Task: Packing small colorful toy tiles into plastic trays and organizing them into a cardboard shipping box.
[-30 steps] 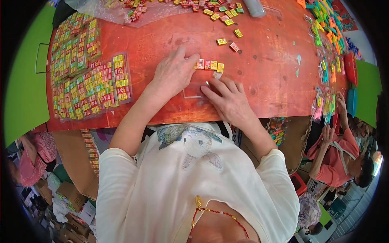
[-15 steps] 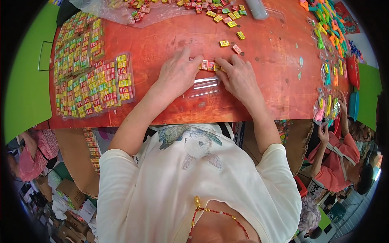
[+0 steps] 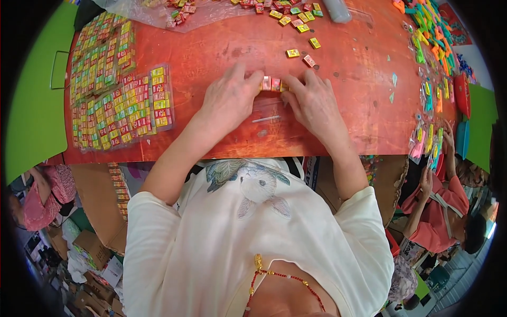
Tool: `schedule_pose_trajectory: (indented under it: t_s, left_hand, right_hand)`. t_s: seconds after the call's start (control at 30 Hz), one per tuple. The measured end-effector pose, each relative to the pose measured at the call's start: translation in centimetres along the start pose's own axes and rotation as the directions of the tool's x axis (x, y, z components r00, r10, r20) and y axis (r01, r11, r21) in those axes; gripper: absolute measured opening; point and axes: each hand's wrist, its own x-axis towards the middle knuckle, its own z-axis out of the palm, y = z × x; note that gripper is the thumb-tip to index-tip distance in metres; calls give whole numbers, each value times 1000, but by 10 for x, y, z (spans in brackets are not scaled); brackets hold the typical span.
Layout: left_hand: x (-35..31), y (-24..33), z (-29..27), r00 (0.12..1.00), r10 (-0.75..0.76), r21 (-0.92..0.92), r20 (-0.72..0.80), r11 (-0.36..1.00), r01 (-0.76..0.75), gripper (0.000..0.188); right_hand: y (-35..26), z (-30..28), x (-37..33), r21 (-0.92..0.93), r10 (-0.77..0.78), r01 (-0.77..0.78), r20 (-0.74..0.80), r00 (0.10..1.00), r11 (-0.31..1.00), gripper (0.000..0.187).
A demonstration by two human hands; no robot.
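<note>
A: Grip status?
B: Left hand [image 3: 228, 96] and right hand [image 3: 316, 104] are pinching opposite ends of a row of small boxes [image 3: 275, 84], fingers narrow, upper centre of frame.
A: Nearby?
B: Clear plastic piece [image 3: 266, 119] is lying just below the row on the red table [image 3: 367, 116]. Loose boxes [image 3: 292, 53] are sitting above, toward top centre.

Hands at either end of a short row of boxes [image 3: 271, 83] on a red table [image 3: 364, 105].
The left hand [image 3: 229, 95] has its fingertips at the row's left end, the right hand [image 3: 316, 103] at its right; red faces show between them. Nearer the person's shirt [image 3: 264, 222], I see a glint of clear plastic [image 3: 266, 119]. Filled packs [image 3: 161, 98] lie to the left, loose boxes [image 3: 302, 28] beyond the hands, and bright toys [image 3: 433, 37] far right, near a co-worker [image 3: 438, 211].
</note>
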Motion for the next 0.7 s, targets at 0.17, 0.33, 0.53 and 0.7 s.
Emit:
schedule_pose_trajectory:
  t_s: [0.17,0.33,0.53,0.7]
  left_hand:
    - [-38,18,8,999,25,22,34,999,-26,22]
    - [-49,27,8,999,18,-5,48,1000,-17,40]
    - [-68,14,11,975,-126,-347,-184,936,55,48]
    - [-83,9,22,965,-114,-235,-235,970,57,57]
  right_hand:
    - [-13,-5,-30,21,-24,22,83,996,1000,17]
    - [-11,-4,-34,115,-28,17,96,995,993,39]
    - [-8,-6,-40,301,91,-93,18,996,949,44]
    - [2,9,-49,320,161,-164,34,986,933,33]
